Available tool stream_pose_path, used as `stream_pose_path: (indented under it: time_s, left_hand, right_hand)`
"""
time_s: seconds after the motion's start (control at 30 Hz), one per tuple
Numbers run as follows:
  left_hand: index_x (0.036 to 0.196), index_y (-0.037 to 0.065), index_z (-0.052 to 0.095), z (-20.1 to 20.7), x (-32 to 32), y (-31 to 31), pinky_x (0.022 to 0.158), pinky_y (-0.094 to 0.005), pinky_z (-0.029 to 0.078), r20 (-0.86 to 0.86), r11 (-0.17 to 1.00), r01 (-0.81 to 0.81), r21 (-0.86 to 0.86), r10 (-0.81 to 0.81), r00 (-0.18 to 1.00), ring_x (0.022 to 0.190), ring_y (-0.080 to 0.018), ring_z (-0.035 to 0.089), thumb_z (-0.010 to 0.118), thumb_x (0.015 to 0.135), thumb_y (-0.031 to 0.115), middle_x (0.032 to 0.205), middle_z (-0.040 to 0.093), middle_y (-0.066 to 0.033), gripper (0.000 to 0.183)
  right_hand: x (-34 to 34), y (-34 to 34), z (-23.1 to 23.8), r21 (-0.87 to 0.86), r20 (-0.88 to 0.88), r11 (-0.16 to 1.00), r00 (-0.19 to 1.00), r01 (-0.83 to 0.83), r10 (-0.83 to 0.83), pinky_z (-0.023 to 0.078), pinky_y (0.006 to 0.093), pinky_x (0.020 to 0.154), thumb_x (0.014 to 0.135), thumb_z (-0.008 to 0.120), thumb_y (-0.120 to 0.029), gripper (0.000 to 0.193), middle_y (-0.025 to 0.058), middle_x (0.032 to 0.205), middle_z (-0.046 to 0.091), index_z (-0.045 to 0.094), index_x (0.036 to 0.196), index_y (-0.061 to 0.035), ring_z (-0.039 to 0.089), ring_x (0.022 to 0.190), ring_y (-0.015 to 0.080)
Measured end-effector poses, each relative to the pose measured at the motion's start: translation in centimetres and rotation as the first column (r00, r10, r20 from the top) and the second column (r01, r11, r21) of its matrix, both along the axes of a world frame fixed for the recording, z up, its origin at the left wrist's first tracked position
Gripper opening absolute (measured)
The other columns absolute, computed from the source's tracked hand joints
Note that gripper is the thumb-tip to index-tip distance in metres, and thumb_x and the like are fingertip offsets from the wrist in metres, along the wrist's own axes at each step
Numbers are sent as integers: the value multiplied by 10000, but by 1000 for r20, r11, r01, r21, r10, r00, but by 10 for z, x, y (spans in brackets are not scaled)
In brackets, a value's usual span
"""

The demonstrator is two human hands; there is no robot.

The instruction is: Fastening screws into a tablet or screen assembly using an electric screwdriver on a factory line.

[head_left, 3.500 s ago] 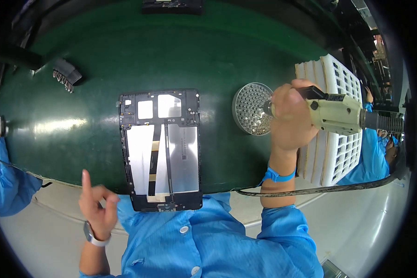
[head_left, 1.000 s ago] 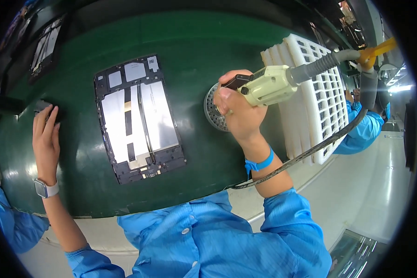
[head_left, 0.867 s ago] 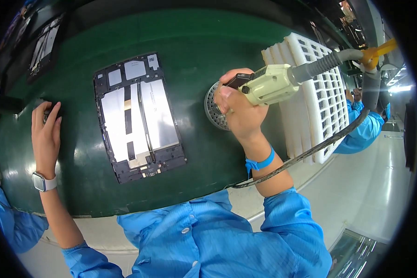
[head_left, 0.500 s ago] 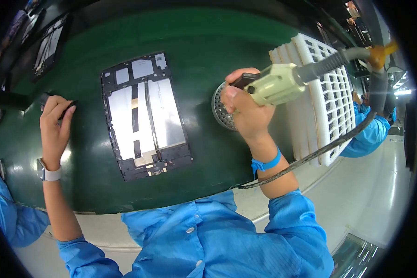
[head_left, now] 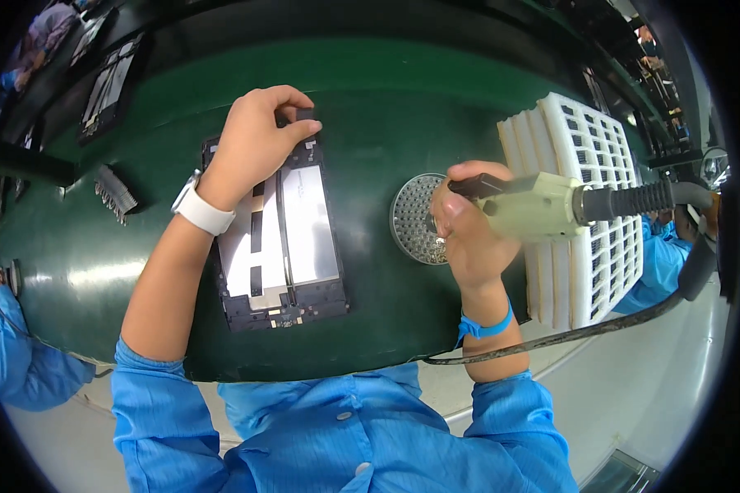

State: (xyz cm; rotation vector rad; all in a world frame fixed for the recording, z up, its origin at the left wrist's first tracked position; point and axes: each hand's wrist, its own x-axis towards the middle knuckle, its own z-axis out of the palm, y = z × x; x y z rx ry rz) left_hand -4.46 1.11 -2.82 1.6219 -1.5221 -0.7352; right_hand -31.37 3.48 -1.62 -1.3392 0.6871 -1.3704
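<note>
An opened tablet (head_left: 316, 222), with silver panels inside a black frame, lies on the green table. Over its far right corner, my left hand (head_left: 255, 135) pinches a small black piece (head_left: 304, 115) between thumb and fingers. That hand hides much of the tablet's far end. My right hand (head_left: 473, 226) is wrapped round a pale green electric screwdriver (head_left: 538, 205), which has a ribbed grey hose at its back. It is over the right edge of a round metal dish with many holes (head_left: 415, 218); the screwdriver's tip is hidden.
Stacked white foam trays (head_left: 584, 246) with square cells stand to the right. A black cable (head_left: 575, 333) runs past my right wrist. A grey comb-like strip (head_left: 115, 193) lies at the left. Another opened tablet (head_left: 107, 90) is at the far left, and a co-worker's blue sleeve (head_left: 670, 255) shows beyond the trays.
My left hand has moved right from beside the comb-like strip to the tablet's far right corner, with the black piece pinched. My right hand still holds the screwdriver near the dish.
</note>
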Motion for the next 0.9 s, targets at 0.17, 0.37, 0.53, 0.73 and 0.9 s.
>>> stream_pose_path:
  time_s: [0.17,0.37,0.53,0.73,0.9]
  left_hand:
    - [987,-45,706,1,13,-7,772,-316,520,120,998,57,40,-62,991,828,-209,650,764,810,127,864,676,-112,254]
    - [958,-10,716,18,2,-3,609,-214,469,-70,971,-57,234,75,995,689,-45,567,745,870,114,799,663,6,154]
    - [978,-26,705,8,1,0,635,-253,483,-45,990,-4,139,11,999,694,-93,580,744,871,138,830,663,-30,200]
    - [938,17,729,-11,7,-1,809,-364,497,203,995,35,-97,-14,979,900,-280,637,752,826,213,925,664,-104,227]
    - [931,45,731,-10,18,-8,815,-384,510,176,994,106,-21,-101,979,937,-290,654,741,825,260,948,680,-117,240]
  right_hand:
    - [0,-3,6,9,-27,1000,999,30,-30,521,236,698,786,719,78,278,84,984,665,631,1042,13,613,772,93]
    - [-3,-2,5,-23,-85,999,995,46,-48,546,244,725,794,729,68,275,87,995,669,631,1046,15,638,791,104]
    - [-4,-3,2,-60,-90,995,993,75,-80,535,239,723,795,734,62,276,89,1007,668,632,1047,14,629,799,102]
    - [0,-4,1,-105,-127,989,985,103,-116,515,235,689,762,721,94,307,86,1022,664,631,1044,13,606,767,100]
    - [5,-3,8,-106,-67,992,995,70,-78,464,242,575,771,673,74,280,89,822,626,608,1041,36,548,613,100]
